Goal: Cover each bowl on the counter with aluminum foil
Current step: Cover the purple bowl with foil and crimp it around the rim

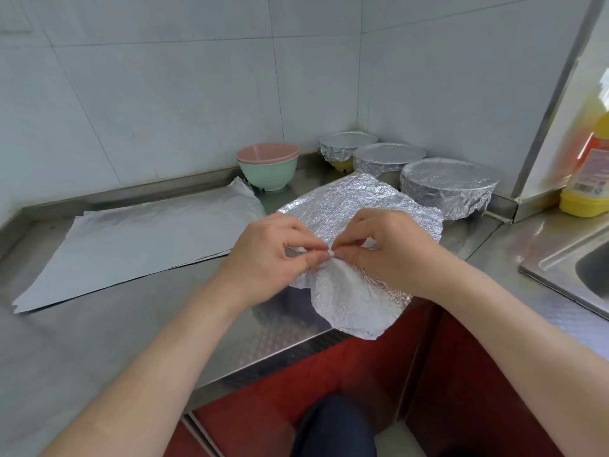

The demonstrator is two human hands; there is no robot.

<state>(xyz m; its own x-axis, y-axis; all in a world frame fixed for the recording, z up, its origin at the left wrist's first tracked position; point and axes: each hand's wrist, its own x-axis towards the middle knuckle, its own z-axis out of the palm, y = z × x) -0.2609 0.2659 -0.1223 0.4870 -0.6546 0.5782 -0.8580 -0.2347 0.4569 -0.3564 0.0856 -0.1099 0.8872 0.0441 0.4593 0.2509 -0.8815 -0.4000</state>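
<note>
Foil sheet (359, 206), crumpled and silver, held low over the near middle of the tabletop (99, 324), with a loose flap past the near edge. Pinched at one same spot on a raised fold by both hands: left hand (280, 249) from the left, right hand (389, 245) from the right. Grip on each side closed on foil between thumb and fingertips, with nothing else held. Not possible to tell about any bowl under the sheet.

Probably very light, thin and soft. Likely to keep every crease and to tear under a sharp pull. Better taken at the edges or corners with a gentle pinch, then pressed down around a rim with flat fingers.

By count:
- Three wrapped bowls in a row at the far right: far covered bowl (347, 145), middle covered bowl (389, 158), near covered bowl (449, 183).
- Two bare bowls at the far middle: pink bowl (267, 152) nested in green bowl (268, 174). So, by judgement, two left to cover.
- One pile of flat foil sheets (131, 239) on the left, number of sheets not clear.
- Further out to the right, one yellow bottle (586, 179) and one sink (553, 255), both partly out of view.
</note>
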